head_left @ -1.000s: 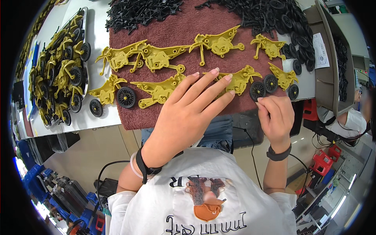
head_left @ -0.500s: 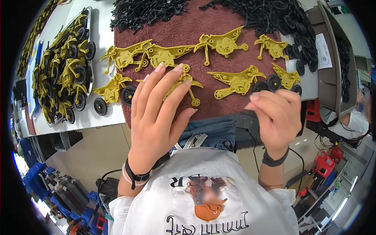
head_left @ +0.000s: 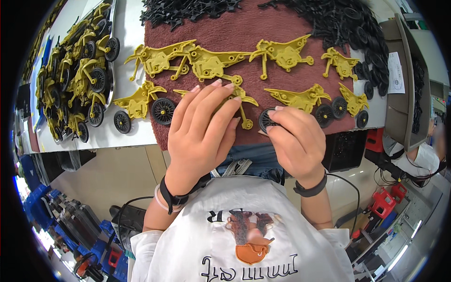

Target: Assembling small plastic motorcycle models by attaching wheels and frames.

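Observation:
My left hand [head_left: 199,124] lies with its fingers stretched out over a yellow toy motorcycle body half [head_left: 245,113], covering much of it. My right hand [head_left: 298,143] pinches a black spoked wheel [head_left: 266,120] just right of that part's leg, low over the towel's near edge. Beside the right hand lies another yellow body half [head_left: 300,98], with two black wheels [head_left: 324,115] at its right end. More yellow halves form a row farther off, among them one [head_left: 284,52] straight ahead and one [head_left: 211,63] just beyond my left fingertips.
A brown towel [head_left: 225,28] covers the table's middle. At the left, a metal tray [head_left: 112,70] bears piled yellow motorcycles with black wheels. Small black parts [head_left: 188,10] are heaped at the back; black wheels [head_left: 361,37] pile up at the right, next to a grey-brown bin [head_left: 399,110].
My right hand has moved left toward the part under my left hand, and a black wheel now shows in its fingers. The left hand stays over the same part; the whole view has shifted slightly.

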